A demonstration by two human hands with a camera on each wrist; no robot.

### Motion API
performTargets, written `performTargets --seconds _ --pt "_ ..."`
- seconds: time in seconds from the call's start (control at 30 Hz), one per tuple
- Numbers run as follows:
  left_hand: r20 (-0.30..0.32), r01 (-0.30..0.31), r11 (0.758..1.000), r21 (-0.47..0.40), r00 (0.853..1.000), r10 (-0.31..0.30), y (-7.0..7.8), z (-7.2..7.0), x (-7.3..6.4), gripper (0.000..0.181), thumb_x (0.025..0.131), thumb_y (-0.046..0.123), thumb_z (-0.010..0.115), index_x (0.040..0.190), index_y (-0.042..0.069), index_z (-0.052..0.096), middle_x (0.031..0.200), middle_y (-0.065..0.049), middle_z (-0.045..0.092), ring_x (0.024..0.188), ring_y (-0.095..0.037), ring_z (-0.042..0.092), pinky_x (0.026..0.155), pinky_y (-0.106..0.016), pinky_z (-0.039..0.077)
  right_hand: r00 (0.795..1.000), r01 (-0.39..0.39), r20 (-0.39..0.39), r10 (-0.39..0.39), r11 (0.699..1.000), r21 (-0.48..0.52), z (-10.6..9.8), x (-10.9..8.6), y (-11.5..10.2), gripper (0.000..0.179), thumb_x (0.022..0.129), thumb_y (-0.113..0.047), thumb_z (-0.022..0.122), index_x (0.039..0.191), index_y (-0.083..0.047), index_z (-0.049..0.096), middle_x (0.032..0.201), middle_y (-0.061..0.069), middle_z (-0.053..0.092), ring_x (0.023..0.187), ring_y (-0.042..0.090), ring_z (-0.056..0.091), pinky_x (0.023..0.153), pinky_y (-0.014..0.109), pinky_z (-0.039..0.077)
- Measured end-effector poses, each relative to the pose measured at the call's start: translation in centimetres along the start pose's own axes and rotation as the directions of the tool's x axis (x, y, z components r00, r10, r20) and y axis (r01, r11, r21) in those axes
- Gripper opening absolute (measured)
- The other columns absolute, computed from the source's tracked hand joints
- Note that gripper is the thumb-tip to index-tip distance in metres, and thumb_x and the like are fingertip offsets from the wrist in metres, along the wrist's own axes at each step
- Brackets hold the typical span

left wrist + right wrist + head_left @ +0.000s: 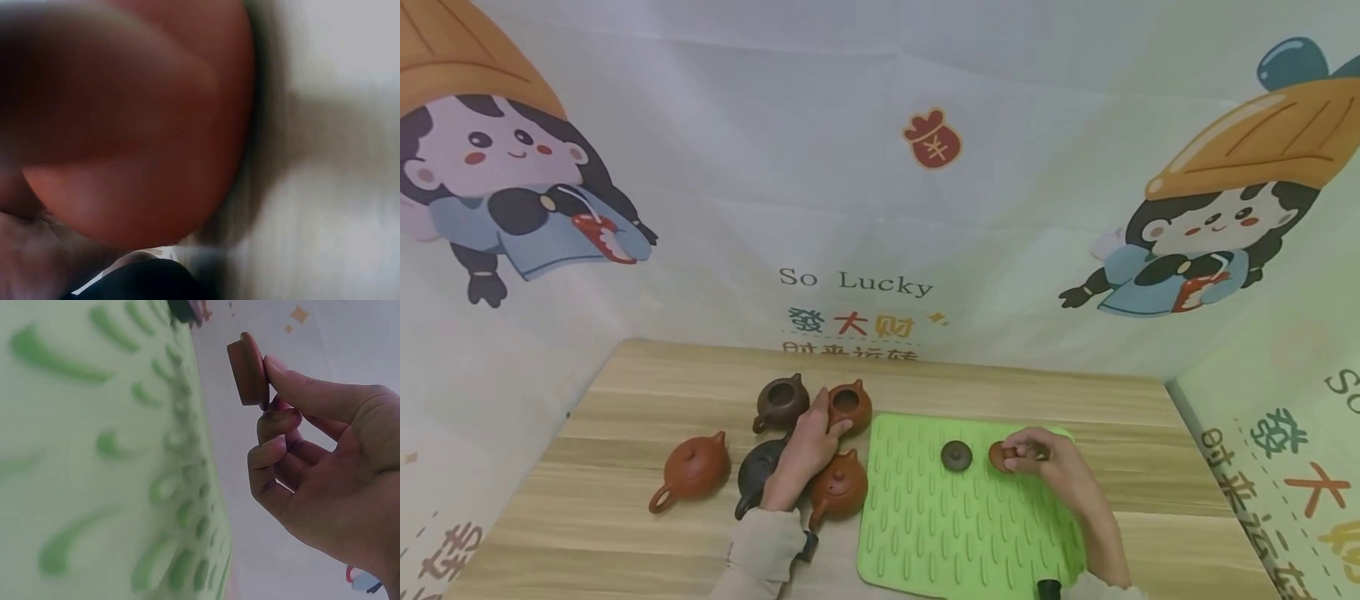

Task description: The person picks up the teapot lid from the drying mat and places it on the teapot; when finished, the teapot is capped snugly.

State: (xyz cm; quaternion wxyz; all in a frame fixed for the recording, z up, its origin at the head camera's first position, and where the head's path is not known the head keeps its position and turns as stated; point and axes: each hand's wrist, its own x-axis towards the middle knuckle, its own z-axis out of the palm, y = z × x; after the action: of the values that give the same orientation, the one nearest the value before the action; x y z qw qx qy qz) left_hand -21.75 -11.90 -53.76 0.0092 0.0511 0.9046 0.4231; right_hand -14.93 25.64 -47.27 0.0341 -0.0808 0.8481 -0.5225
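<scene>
In the head view my left hand (811,442) holds a lidless red-brown teapot (859,417), fingers along its left side and thumb on the near side. Its round belly fills much of the blurred left wrist view, partly covered by a finger. Over the right part of the green mat (910,533), my right hand (1060,467) pinches a red-brown teapot lid (997,456). The right wrist view has this lid (251,372) tilted on edge between thumb and fingers, raised off the mat. A dark lid (957,456) lies on the mat to its left.
Beside the held pot stands a lidless dark brown teapot (771,410). A black teapot (758,467), partly under my left forearm, and a lidded red teapot (847,483) sit nearer. Another lidded red teapot (696,467) is farther left. A printed cloth (1037,233) hangs behind the wooden table (602,533).
</scene>
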Motion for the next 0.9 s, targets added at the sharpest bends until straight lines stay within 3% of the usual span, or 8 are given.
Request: performTargets --seconds 0.23,0.9 --pt "0.001 0.001 1.0 0.004 1.0 -0.001 0.1 0.1 -0.2 0.08 0.109 0.016 0.069 0.166 -0.018 0.024 0.168 -0.039 0.036 0.155 -0.052 0.04 0.122 -0.065 0.041 1.0 0.011 -0.01 -0.011 1.0 0.001 1.2 0.8 -1.0 0.019 0.093 0.004 0.083 0.111 0.008 0.077 0.097 0.009 0.069 0.086 0.008 0.059 0.076 0.024 0.054" --pt "0.004 0.003 1.0 0.028 1.0 -0.003 0.1 0.0 0.0 0.08 0.109 0.015 0.07 0.165 -0.018 0.024 0.168 -0.039 0.035 0.155 -0.053 0.041 0.122 -0.065 0.042 0.993 0.056 0.105 -0.056 0.998 0.004 5.8 4.3 -4.8 0.018 0.093 0.002 0.084 0.11 0.006 0.078 0.1 0.014 0.07 0.089 0.018 0.061 0.077 0.026 0.053"
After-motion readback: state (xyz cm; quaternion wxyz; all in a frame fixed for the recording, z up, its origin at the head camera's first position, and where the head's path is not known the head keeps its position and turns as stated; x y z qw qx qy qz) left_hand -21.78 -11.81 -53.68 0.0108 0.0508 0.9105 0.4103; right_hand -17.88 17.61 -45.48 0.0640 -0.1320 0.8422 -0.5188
